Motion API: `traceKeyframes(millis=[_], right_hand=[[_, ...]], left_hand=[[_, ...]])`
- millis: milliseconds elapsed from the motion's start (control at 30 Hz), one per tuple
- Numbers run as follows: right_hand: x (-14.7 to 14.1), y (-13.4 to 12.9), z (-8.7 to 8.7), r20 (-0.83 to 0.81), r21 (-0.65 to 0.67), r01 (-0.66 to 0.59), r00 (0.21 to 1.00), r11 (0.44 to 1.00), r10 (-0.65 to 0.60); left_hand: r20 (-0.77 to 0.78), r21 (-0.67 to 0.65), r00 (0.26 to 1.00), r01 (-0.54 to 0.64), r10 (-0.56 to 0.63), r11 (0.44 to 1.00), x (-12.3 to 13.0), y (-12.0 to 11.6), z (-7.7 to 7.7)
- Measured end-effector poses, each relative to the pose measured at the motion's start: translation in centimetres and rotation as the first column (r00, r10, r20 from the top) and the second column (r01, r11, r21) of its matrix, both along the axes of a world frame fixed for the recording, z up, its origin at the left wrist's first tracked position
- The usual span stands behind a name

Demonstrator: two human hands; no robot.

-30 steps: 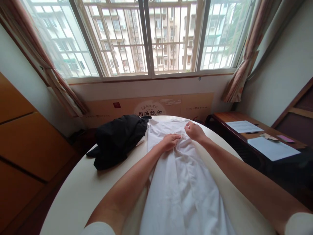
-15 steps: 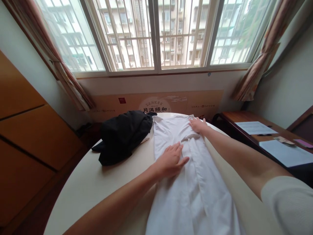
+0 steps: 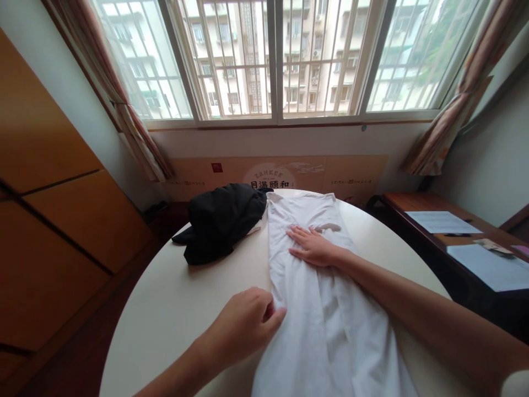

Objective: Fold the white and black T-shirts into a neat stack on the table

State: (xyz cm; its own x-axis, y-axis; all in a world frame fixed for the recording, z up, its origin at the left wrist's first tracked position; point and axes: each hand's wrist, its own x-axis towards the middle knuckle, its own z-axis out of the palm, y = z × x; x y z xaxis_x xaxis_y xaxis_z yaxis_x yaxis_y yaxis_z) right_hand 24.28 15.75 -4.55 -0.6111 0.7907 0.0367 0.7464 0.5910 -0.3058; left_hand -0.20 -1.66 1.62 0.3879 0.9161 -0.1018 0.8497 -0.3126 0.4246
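Note:
A long white cloth garment (image 3: 306, 320) lies lengthwise over the round table (image 3: 165, 320), with creases along its middle and a small fold near the far end. My right hand (image 3: 312, 245) rests on its upper part, palm down, fingers spread. At the garment's left edge is my left hand (image 3: 256, 317), its fingers curled under and the thumb pointing right. Whether cloth is pinched in those fingers is hidden. A black bundled cloth (image 3: 223, 223) sits left of the garment's far end.
To the right stands a dark wooden desk (image 3: 397, 201) with paper sheets (image 3: 442, 222) and a pen. Beyond the table are a printed cardboard panel (image 3: 355, 165) and a barred window. Wooden cabinets (image 3: 61, 220) line the left side.
My right hand has come from the garment's far right edge to its middle. My left hand has moved nearer and left to the cloth's edge, its fingers now curled. The view has shifted slightly.

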Motion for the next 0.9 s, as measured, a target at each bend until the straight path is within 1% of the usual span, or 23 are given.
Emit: traceKeyframes(millis=[100,200,267,333,367,400,433,500,533,567,600,633,667,700,733,767,833,867,900], right_hand=[[0.7,1.9,0.3,0.004,-0.018,0.030,1.000,0.999,-0.030],[1.2,3.7,0.5,0.006,-0.016,0.067,0.998,0.998,-0.067],[1.4,4.5,0.5,0.002,-0.005,0.077,0.997,0.997,-0.077],[1.4,4.9,0.3,-0.002,0.011,0.077,0.997,0.997,-0.077],[1.3,4.9,0.2,-0.002,0.017,0.074,0.997,0.997,-0.074],[1.3,5.0,0.1,-0.002,0.022,0.070,0.998,0.997,-0.070],[1.4,4.9,0.0,-0.003,0.025,0.066,0.998,0.997,-0.066],[1.4,4.7,0.0,-0.007,0.030,0.061,0.998,0.998,-0.061],[1.3,4.6,0.0,-0.009,0.030,0.059,0.998,0.998,-0.059],[1.3,4.5,0.1,-0.010,0.031,0.058,0.998,0.998,-0.058],[1.3,4.4,0.2,-0.009,0.030,0.058,0.998,0.998,-0.058],[1.2,4.3,0.3,-0.009,0.029,0.058,0.998,0.998,-0.058],[1.1,4.2,0.3,-0.009,0.028,0.057,0.998,0.998,-0.057],[1.1,4.1,0.4,-0.010,0.028,0.057,0.998,0.998,-0.057],[1.0,4.1,0.4,-0.012,0.028,0.056,0.998,0.998,-0.056],[1.0,4.0,0.4,-0.013,0.029,0.055,0.998,0.998,-0.055],[0.9,4.0,0.4,-0.010,0.030,0.056,0.998,0.998,-0.055],[0.9,3.9,0.3,-0.010,0.031,0.056,0.998,0.998,-0.056],[0.9,3.9,0.3,-0.009,0.031,0.058,0.998,0.998,-0.057]], left_hand=[[0.009,-0.064,1.000,-0.019,0.020,0.998,0.2,-0.9,0.7],[0.072,-0.129,0.996,-0.050,0.060,0.990,-0.1,-2.1,1.3],[0.170,-0.193,0.983,-0.038,0.071,0.981,-0.4,-2.4,1.6],[0.305,-0.291,0.951,0.043,0.050,0.956,-0.7,-2.1,1.7],[0.373,-0.355,0.927,0.105,0.038,0.929,-0.9,-1.8,1.6],[0.433,-0.428,0.901,0.175,0.032,0.887,-1.1,-1.4,1.5],[0.480,-0.504,0.877,0.245,0.032,0.828,-1.3,-1.0,1.5],[0.534,-0.624,0.845,0.378,0.021,0.684,-1.7,-0.4,1.7],[0.547,-0.648,0.837,0.432,-0.012,0.628,-1.9,-0.3,1.9],[0.546,-0.642,0.835,0.467,-0.065,0.608,-2.1,-0.4,2.2],[0.525,-0.610,0.840,0.483,-0.136,0.629,-2.2,-0.6,2.5],[0.480,-0.551,0.851,0.481,-0.212,0.682,-2.2,-1.1,2.8],[0.418,-0.466,0.863,0.471,-0.282,0.749,-2.0,-1.6,2.8],[0.353,-0.358,0.874,0.457,-0.335,0.814,-1.8,-2.2,2.7],[0.298,-0.247,0.880,0.446,-0.370,0.861,-1.4,-2.7,2.2],[0.262,-0.146,0.884,0.434,-0.388,0.889,-1.0,-3.1,1.4],[0.239,-0.006,0.892,0.396,-0.384,0.918,0.1,-3.4,-1.0],[0.234,0.027,0.900,0.371,-0.367,0.928,0.6,-3.2,-2.3],[0.222,0.032,0.907,0.359,-0.357,0.933,1.1,-2.9,-3.7]])
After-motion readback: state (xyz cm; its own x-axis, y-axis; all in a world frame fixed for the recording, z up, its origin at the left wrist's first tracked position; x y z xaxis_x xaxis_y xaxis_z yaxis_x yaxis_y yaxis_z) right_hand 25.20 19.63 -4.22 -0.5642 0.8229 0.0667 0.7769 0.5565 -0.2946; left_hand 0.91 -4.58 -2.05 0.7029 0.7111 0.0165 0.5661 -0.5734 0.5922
